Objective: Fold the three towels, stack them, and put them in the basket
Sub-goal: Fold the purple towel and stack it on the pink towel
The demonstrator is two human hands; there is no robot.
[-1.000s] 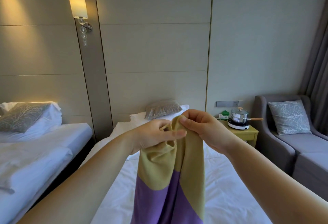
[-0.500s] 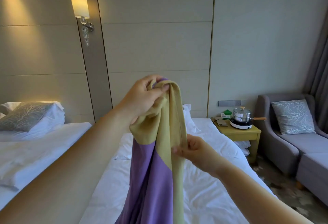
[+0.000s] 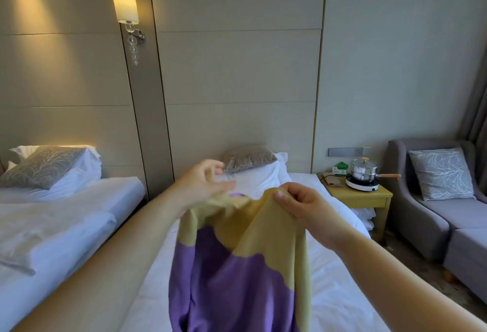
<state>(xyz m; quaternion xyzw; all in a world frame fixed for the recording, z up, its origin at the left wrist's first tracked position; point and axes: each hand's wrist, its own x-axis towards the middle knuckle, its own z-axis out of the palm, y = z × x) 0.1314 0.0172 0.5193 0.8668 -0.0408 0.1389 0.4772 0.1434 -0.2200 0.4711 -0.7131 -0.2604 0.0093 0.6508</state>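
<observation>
Head view. Brought the left hand (image 3: 203,183) down from its raised hold of half a second before, to hang over the head end of the bed (image 3: 340,302), about level with the right hand (image 3: 303,208). Raised the right hand meanwhile from lower down the cloth to the top edge. Held the towel (image 3: 237,273), yellow above and purple below, in the air over the middle of the bed, its top hem slack between the two hands and the rest hanging toward the near end of the bed. Pinched the yellow hem in the right hand, thumb on the near face, fingers curled behind. Could not tell the left hand's hold: fingers blurred and loosely parted, yellow cloth running beneath them, perhaps touching, perhaps just let go. Judged this as hunting along the hem for the corners, to open the towel out flat over the bed. Judged the folding proper as not yet begun, with most of the task left.
</observation>
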